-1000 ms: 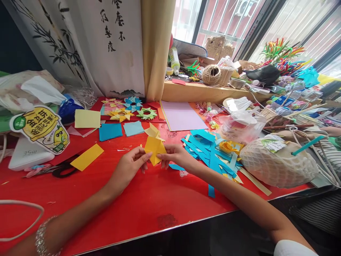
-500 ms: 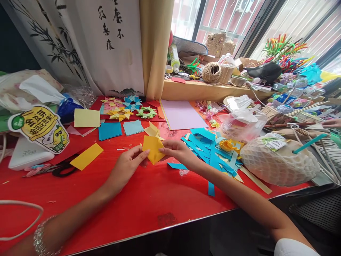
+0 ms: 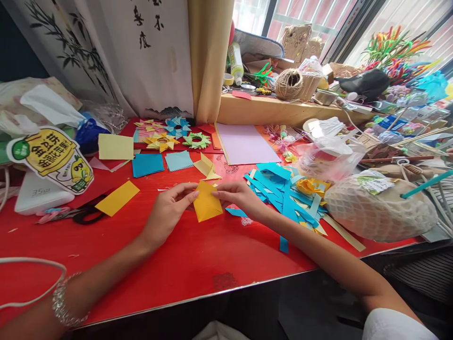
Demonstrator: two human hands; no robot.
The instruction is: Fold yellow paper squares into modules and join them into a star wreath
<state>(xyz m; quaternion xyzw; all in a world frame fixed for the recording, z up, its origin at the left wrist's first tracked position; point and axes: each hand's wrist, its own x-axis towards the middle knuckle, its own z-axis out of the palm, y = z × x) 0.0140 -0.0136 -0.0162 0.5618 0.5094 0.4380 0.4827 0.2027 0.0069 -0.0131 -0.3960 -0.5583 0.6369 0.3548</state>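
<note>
A small piece of folded yellow paper [image 3: 208,204] is held up over the red table between my two hands. My left hand [image 3: 173,205] pinches its upper left edge with thumb and fingers. On the other side, my right hand [image 3: 239,197] grips the upper right edge. Crease lines show on the paper's face. Just behind it lies a folded pale yellow piece [image 3: 205,166]. To the left are a yellow paper rectangle [image 3: 118,198], a blue paper stack [image 3: 148,165] and a light blue stack [image 3: 179,161].
Blue paper strips [image 3: 279,193] lie heaped right of my hands, beside a netted coconut [image 3: 380,210] with a straw. Scissors [image 3: 87,215] rest partly under the yellow rectangle. Folded paper rings [image 3: 196,140] and lilac sheets [image 3: 247,144] lie at the back. A white cable [image 3: 35,259] curves at left.
The folded yellow paper has been turned, so a different, broader face shows. Both hands still hold it. The view has shifted slightly.
</note>
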